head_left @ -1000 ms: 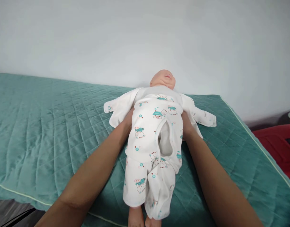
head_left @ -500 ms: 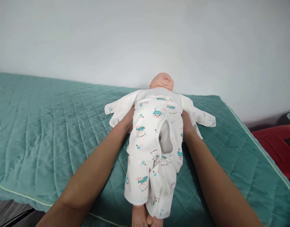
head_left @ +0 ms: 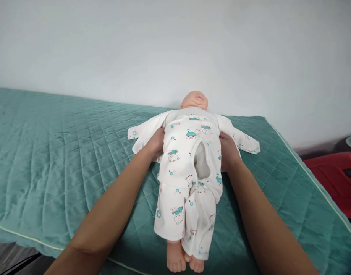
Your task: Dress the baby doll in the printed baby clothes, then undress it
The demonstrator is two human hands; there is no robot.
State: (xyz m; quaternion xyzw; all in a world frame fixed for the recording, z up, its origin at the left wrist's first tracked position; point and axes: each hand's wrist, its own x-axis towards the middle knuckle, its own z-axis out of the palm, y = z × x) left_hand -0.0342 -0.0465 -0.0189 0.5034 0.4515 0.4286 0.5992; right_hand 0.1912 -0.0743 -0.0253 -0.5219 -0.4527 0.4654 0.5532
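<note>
A baby doll lies on its back with its feet toward me. It wears white printed trousers pulled high over the torso, with an open slit at the crotch, and a white long-sleeved top with its sleeves spread to both sides. My left hand grips the doll's left-of-view side at the waist, below the sleeve. On the opposite side, my right hand clasps the waist the same way. Most fingers of both hands are hidden under the doll and its clothes. The bare feet stick out of the trouser legs.
A green quilted cover with pale piping lies under the doll. Behind it rises a plain pale wall. A red plastic object stands beyond the right edge, and grey floor shows at the lower left.
The doll's legs and trouser hems have shifted up and slightly right, showing more of the feet. Its head has dipped slightly. More of both hands shows at its sides.
</note>
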